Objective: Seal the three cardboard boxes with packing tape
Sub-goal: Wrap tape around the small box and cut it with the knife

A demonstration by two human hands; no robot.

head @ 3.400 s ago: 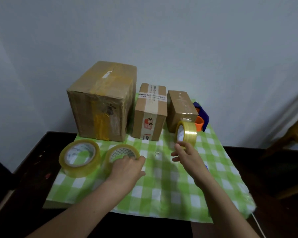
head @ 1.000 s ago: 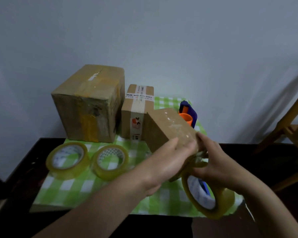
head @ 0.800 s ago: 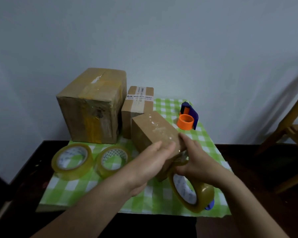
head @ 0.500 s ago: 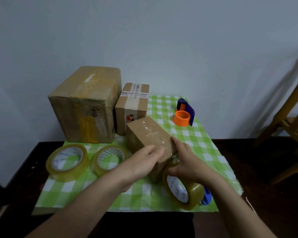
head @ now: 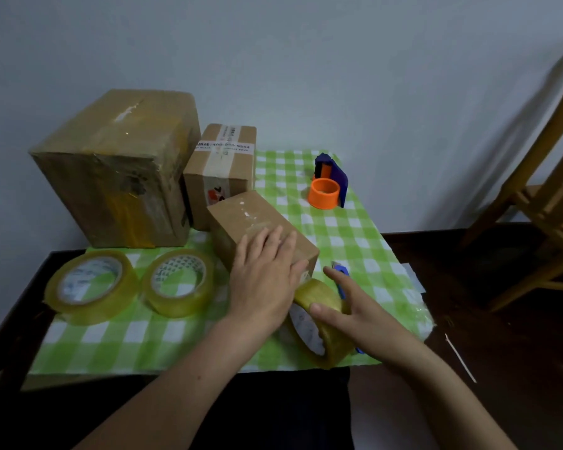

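A green checked cloth (head: 355,235) covers the dark table (head: 20,313); a wooden chair (head: 548,199) stands right.

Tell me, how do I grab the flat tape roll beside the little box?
Come from above and pinch the roll's near wall: fingers in the hole, thumb outside. It lies flat with the hole up, and another roll and the box crowd its sides.
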